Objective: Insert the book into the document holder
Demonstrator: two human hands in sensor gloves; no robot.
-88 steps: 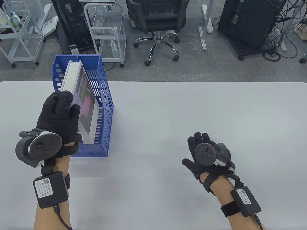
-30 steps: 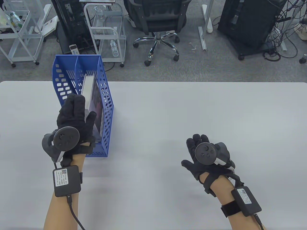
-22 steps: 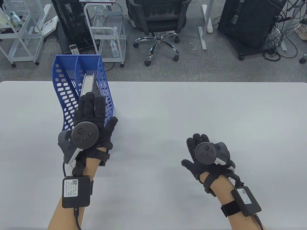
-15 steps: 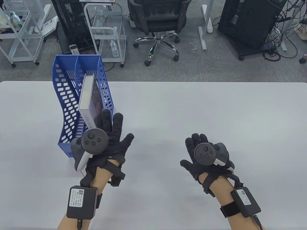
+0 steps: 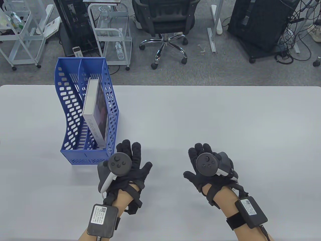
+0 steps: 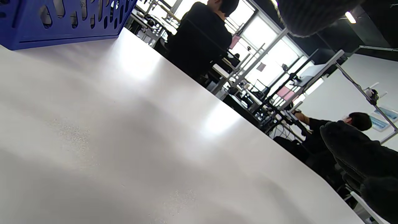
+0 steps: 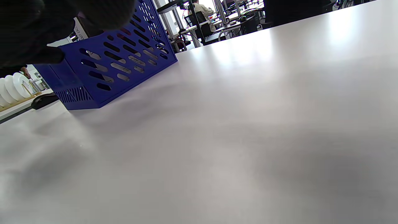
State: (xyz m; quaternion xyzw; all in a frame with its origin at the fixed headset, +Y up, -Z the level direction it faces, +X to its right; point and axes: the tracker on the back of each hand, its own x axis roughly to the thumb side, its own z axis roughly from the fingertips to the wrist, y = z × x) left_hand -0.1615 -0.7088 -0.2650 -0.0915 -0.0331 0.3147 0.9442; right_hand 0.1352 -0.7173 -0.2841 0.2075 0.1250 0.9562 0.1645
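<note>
A blue perforated document holder (image 5: 65, 100) stands at the table's left. Its corner also shows in the left wrist view (image 6: 62, 21) and its side in the right wrist view (image 7: 115, 68). A white-edged book with a dark cover (image 5: 94, 113) stands in its right compartment, leaning a little. My left hand (image 5: 134, 160) lies flat and open on the table just right of the holder's near end, apart from the book. My right hand (image 5: 198, 160) rests open on the table further right and holds nothing.
The white table (image 5: 213, 118) stretches right of the holder. Beyond its far edge stand an office chair (image 5: 165, 27), white wire carts (image 5: 110, 32) and black cabinets (image 5: 260, 22).
My left hand lowered the book into the holder's right compartment, let go of it and drew back to the table beside the holder. My right hand shifted slightly left.
</note>
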